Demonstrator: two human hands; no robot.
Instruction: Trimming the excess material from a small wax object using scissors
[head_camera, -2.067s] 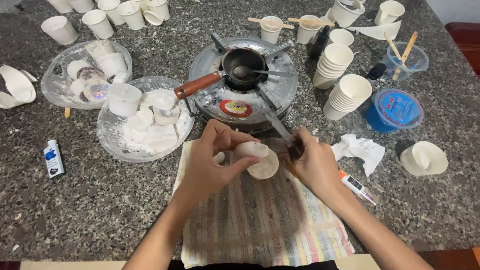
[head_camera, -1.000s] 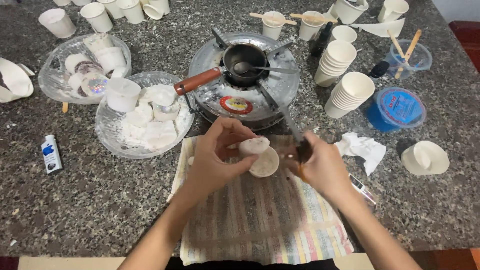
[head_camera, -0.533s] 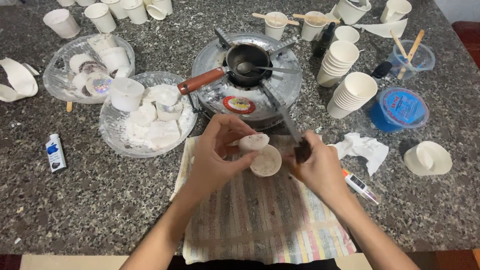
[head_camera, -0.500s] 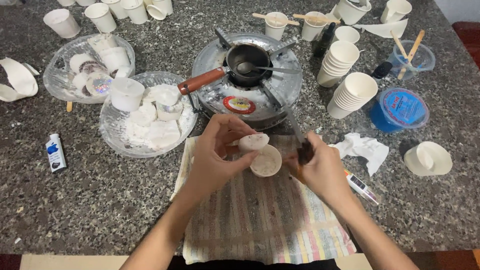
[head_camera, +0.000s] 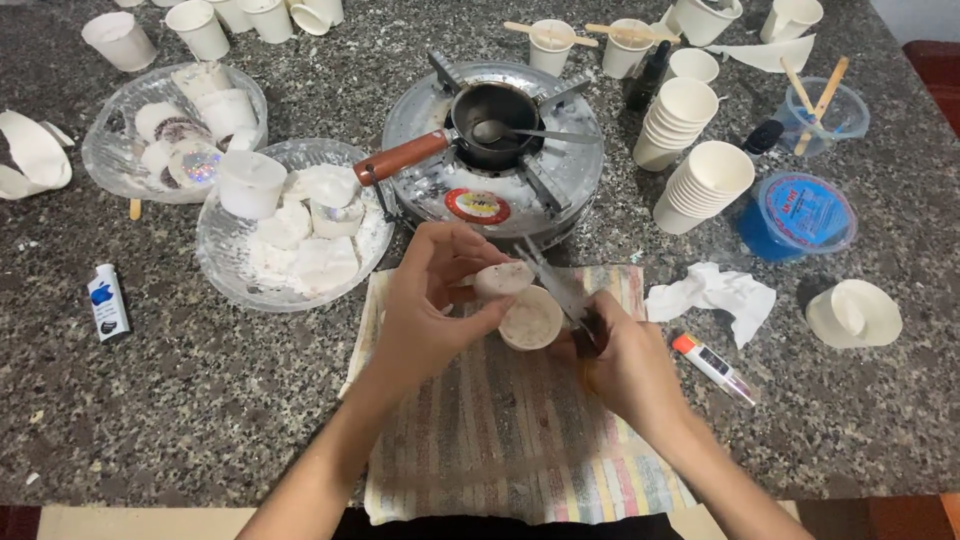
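A speckled grey stone bench carries everything, and a striped cloth lies at the middle of its near edge under both forearms. Behind the cloth, toward the bench's middle, stands a round metal stove with a small dark pan on it, its reddish-brown handle pointing left and a spoon resting inside. Left of the stove sit two clear plastic bowls of white wax pieces, the farther one near the left edge. Toward the right edge are two stacks of paper cups, a blue-lidded tub, a crumpled tissue and a tipped paper cup. The left hand reaches in from the near edge with the wrist bent, its thumb and fingers clamped on a small round white wax block, held above the cloth's far edge just over a little paper cup that stands on the cloth. The right hand comes in from the right, fingers curled shut around the dark handle of a knife, whose blade slants up-left against the wax block. A small white lighter lies near the left edge.
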